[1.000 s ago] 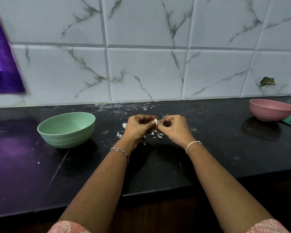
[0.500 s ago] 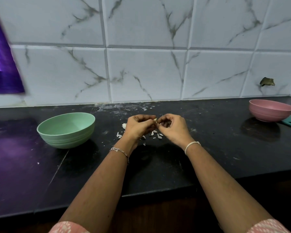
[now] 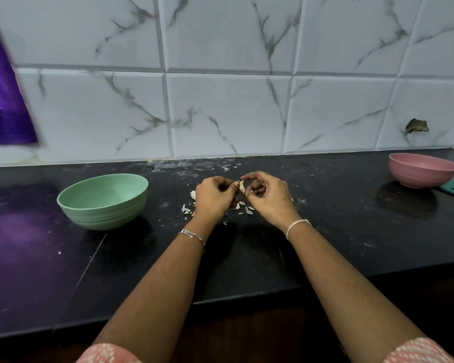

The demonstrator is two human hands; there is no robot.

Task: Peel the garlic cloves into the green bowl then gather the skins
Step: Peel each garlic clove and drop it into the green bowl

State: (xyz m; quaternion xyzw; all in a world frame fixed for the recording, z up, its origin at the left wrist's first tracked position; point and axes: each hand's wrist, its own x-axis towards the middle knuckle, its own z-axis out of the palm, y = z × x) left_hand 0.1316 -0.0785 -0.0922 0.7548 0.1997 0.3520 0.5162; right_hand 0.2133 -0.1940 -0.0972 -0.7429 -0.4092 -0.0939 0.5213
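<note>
Open counter (image 3: 165, 218) separates the green bowl (image 3: 102, 203) from the skins (image 3: 186, 209).

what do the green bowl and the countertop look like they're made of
Green bowl: probably matte plastic or a similar composite, given its dull even colour and moulded ribs. Countertop: likely polished black stone, given its glossy reflections and a thin seam.

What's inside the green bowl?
The part of the green bowl that shows is bare green, with nothing lying in it. Its near wall hides the front of the bottom, so something small might lie there.
</note>
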